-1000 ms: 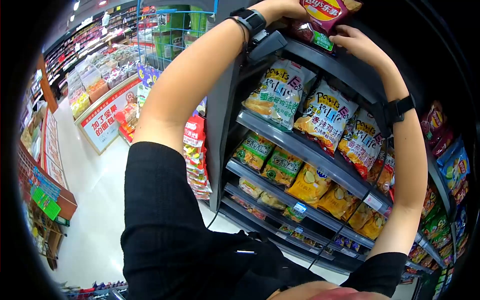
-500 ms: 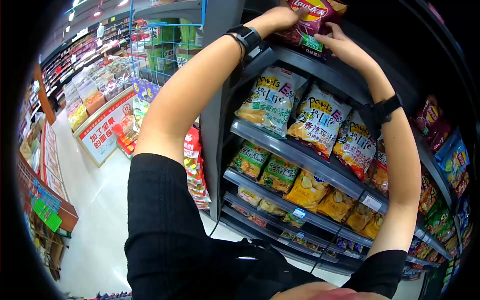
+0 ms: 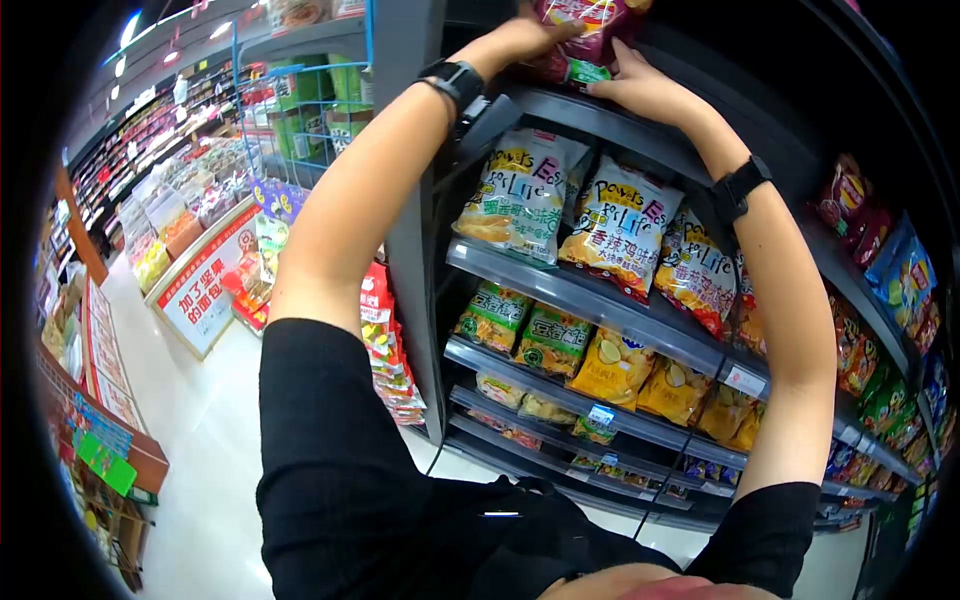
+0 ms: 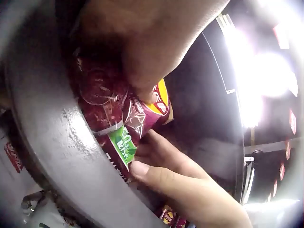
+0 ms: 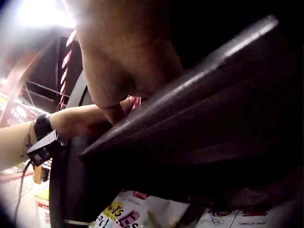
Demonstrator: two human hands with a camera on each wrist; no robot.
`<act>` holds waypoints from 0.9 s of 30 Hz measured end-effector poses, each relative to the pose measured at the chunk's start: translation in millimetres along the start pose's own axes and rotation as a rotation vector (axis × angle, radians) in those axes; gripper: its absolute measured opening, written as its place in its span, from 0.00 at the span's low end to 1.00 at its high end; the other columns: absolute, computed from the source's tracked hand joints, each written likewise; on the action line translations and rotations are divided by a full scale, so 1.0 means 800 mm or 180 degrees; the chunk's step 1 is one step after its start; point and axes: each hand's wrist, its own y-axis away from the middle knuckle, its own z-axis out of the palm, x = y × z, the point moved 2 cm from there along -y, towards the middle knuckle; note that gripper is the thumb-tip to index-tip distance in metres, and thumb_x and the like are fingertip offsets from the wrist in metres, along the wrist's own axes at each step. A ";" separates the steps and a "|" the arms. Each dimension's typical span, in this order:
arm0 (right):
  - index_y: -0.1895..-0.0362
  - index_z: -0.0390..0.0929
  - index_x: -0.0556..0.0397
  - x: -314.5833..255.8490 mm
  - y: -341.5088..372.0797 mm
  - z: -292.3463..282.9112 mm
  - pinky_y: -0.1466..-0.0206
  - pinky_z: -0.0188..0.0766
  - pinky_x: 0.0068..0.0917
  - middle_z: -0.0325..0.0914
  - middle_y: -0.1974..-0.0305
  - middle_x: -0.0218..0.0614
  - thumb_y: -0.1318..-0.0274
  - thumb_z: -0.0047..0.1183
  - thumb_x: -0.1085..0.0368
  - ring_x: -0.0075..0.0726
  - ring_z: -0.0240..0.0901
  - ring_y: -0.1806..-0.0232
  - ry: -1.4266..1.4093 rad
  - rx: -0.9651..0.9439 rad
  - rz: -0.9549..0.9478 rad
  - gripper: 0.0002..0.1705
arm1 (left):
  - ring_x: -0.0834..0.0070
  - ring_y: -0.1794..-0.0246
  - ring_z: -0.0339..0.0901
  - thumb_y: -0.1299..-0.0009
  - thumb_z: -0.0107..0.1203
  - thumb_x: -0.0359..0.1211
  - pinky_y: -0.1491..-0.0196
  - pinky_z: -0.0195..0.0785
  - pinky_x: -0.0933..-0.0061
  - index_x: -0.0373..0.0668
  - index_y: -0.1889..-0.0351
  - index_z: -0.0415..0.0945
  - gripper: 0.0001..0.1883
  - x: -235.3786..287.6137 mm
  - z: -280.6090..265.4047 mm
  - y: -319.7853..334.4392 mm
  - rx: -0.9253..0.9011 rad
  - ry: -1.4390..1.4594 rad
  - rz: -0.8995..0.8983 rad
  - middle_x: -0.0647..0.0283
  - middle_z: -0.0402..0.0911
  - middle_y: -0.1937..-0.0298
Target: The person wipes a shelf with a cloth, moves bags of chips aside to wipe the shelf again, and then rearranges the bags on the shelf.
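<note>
A maroon chip bag (image 3: 590,30) with a yellow-and-red logo stands at the top shelf's front, partly cut off by the head view's edge. The left hand (image 3: 518,42) grips its left side, thumb on the front. On the other side, the right hand (image 3: 650,88) pinches the lower edge, thumb in front. The left wrist view shows the bag (image 4: 145,116) between left hand (image 4: 152,42) and right hand (image 4: 190,183), beside dark red foil (image 4: 99,95); whether that is a second bag I cannot tell. The right hand (image 5: 128,52) mostly hides the bag in the right wrist view.
Below, shelves hold white chip bags (image 3: 615,225) and yellow bags (image 3: 612,370). A grey upright (image 3: 410,200) and blue wire rack (image 3: 300,110) stand left, beyond which is aisle floor (image 3: 215,420). More bags (image 3: 900,280) line the curved shelving at right.
In the head view, both hands and the maroon bag have shifted left, along with the shelves. The left thumb now lies across the bag's front; the right hand still holds the lower right side.
</note>
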 end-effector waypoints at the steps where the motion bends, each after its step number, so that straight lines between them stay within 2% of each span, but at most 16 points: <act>1: 0.20 0.44 0.63 -0.002 0.001 -0.010 0.28 0.64 0.39 0.61 0.29 0.70 0.40 0.62 0.45 0.62 0.64 0.28 -0.0151 -0.0254 0.0060 0.58 | 0.59 0.40 0.76 0.32 0.66 0.54 0.38 0.71 0.62 0.25 0.27 0.54 0.50 0.005 -0.001 0.003 0.0100 0.0474 0.0136 0.44 0.77 0.38; 2: 0.20 0.45 0.63 -0.012 0.009 -0.024 0.27 0.63 0.40 0.61 0.29 0.69 0.40 0.62 0.44 0.61 0.64 0.28 -0.0367 -0.0468 0.0099 0.57 | 0.64 0.41 0.77 0.31 0.66 0.51 0.42 0.72 0.63 0.28 0.32 0.66 0.41 0.042 -0.013 0.032 -0.0736 0.1350 0.0255 0.48 0.80 0.42; 3: 0.20 0.46 0.62 -0.008 0.011 -0.023 0.27 0.63 0.40 0.60 0.29 0.68 0.39 0.61 0.43 0.61 0.64 0.28 -0.0278 -0.0313 0.0069 0.57 | 0.69 0.44 0.78 0.30 0.66 0.49 0.44 0.73 0.65 0.32 0.38 0.74 0.33 0.050 -0.017 0.042 -0.0419 0.1027 -0.0118 0.51 0.83 0.44; 4: 0.20 0.47 0.62 -0.001 0.015 -0.024 0.27 0.63 0.41 0.60 0.28 0.68 0.39 0.61 0.42 0.60 0.64 0.28 -0.0169 -0.0150 0.0063 0.56 | 0.70 0.47 0.78 0.28 0.63 0.47 0.45 0.73 0.66 0.32 0.40 0.76 0.29 0.049 -0.023 0.039 0.0039 0.0301 0.0042 0.53 0.84 0.48; 5: 0.20 0.47 0.61 -0.001 0.026 -0.030 0.27 0.63 0.41 0.60 0.28 0.68 0.38 0.60 0.42 0.60 0.64 0.28 -0.0085 0.0029 0.0034 0.56 | 0.72 0.55 0.79 0.30 0.64 0.40 0.51 0.74 0.68 0.34 0.47 0.78 0.21 0.059 -0.027 0.048 0.0812 0.0141 0.0618 0.54 0.84 0.53; 8: 0.21 0.52 0.55 0.004 0.071 -0.067 0.27 0.64 0.40 0.63 0.29 0.64 0.37 0.58 0.41 0.61 0.63 0.28 -0.0187 0.0216 -0.0045 0.51 | 0.48 0.39 0.76 0.32 0.63 0.60 0.38 0.72 0.57 0.30 0.32 0.66 0.45 0.025 -0.040 0.015 0.0477 -0.1073 0.1182 0.38 0.75 0.38; 10: 0.25 0.60 0.60 0.015 0.124 -0.099 0.27 0.64 0.43 0.64 0.31 0.67 0.39 0.59 0.41 0.64 0.63 0.28 -0.0210 0.0392 0.0034 0.48 | 0.48 0.35 0.72 0.31 0.63 0.57 0.33 0.65 0.57 0.32 0.30 0.65 0.44 0.049 -0.024 0.031 0.0888 -0.1336 0.1717 0.38 0.73 0.37; 13: 0.27 0.64 0.57 0.092 0.174 -0.134 0.29 0.67 0.43 0.69 0.34 0.61 0.35 0.56 0.44 0.61 0.66 0.30 0.0109 0.0541 -0.0199 0.42 | 0.49 0.36 0.73 0.29 0.63 0.54 0.31 0.64 0.58 0.34 0.30 0.65 0.40 0.122 0.024 0.064 0.0757 -0.1303 0.2457 0.42 0.75 0.39; 14: 0.29 0.69 0.52 0.128 0.192 -0.142 0.30 0.68 0.42 0.71 0.34 0.56 0.33 0.54 0.45 0.57 0.69 0.32 0.0153 0.0716 -0.0118 0.35 | 0.56 0.40 0.76 0.28 0.63 0.51 0.35 0.68 0.61 0.39 0.34 0.70 0.33 0.156 0.044 0.077 0.0492 -0.1022 0.2590 0.48 0.77 0.41; 16: 0.31 0.69 0.60 0.098 0.265 -0.223 0.25 0.58 0.39 0.71 0.33 0.54 0.27 0.47 0.49 0.54 0.64 0.28 0.0395 0.0309 0.0621 0.32 | 0.62 0.47 0.79 0.27 0.63 0.47 0.43 0.71 0.64 0.41 0.39 0.74 0.26 0.204 0.089 0.077 -0.0222 -0.1011 0.2377 0.53 0.80 0.44; 17: 0.29 0.68 0.54 0.168 0.287 -0.230 0.28 0.62 0.39 0.71 0.33 0.53 0.30 0.51 0.47 0.53 0.66 0.29 0.0677 0.0524 0.0472 0.34 | 0.66 0.55 0.80 0.30 0.65 0.40 0.50 0.74 0.65 0.44 0.45 0.77 0.19 0.236 0.115 0.080 -0.0467 -0.0770 0.1992 0.57 0.83 0.51; 18: 0.27 0.66 0.48 0.233 0.305 -0.235 0.31 0.67 0.38 0.70 0.33 0.52 0.33 0.55 0.45 0.53 0.68 0.30 0.0958 0.0737 0.0313 0.36 | 0.73 0.63 0.79 0.35 0.61 0.31 0.58 0.74 0.70 0.35 0.53 0.78 0.14 0.288 0.136 0.101 -0.0659 -0.0319 0.1836 0.57 0.85 0.60; 19: 0.31 0.71 0.46 0.237 0.334 -0.253 0.32 0.67 0.38 0.73 0.34 0.48 0.31 0.54 0.47 0.50 0.70 0.32 0.0958 0.0846 0.0807 0.30 | 0.74 0.67 0.78 0.37 0.58 0.28 0.61 0.73 0.70 0.35 0.56 0.78 0.12 0.314 0.162 0.100 -0.0928 0.0021 0.1551 0.58 0.84 0.65; 20: 0.31 0.71 0.44 0.278 0.364 -0.267 0.32 0.67 0.37 0.74 0.36 0.47 0.31 0.54 0.47 0.51 0.71 0.34 0.1490 0.1375 0.0447 0.29 | 0.74 0.70 0.77 0.39 0.56 0.24 0.64 0.73 0.70 0.35 0.59 0.78 0.10 0.336 0.189 0.094 -0.1194 0.0358 0.1262 0.59 0.83 0.69; 23: 0.38 0.76 0.45 0.323 0.436 -0.295 0.40 0.71 0.41 0.79 0.45 0.45 0.30 0.52 0.49 0.52 0.75 0.41 0.1804 0.1955 0.0514 0.23 | 0.74 0.73 0.78 0.39 0.53 0.25 0.66 0.73 0.68 0.35 0.62 0.80 0.09 0.400 0.285 0.055 -0.0905 -0.0194 0.2335 0.58 0.81 0.75; 27: 0.52 0.81 0.50 0.339 0.489 -0.310 0.53 0.73 0.49 0.83 0.61 0.42 0.31 0.51 0.52 0.56 0.77 0.55 0.1370 0.2310 0.0332 0.16 | 0.74 0.69 0.81 0.38 0.57 0.28 0.63 0.75 0.68 0.38 0.62 0.82 0.09 0.423 0.437 -0.045 -0.0890 -0.0692 0.2603 0.57 0.82 0.74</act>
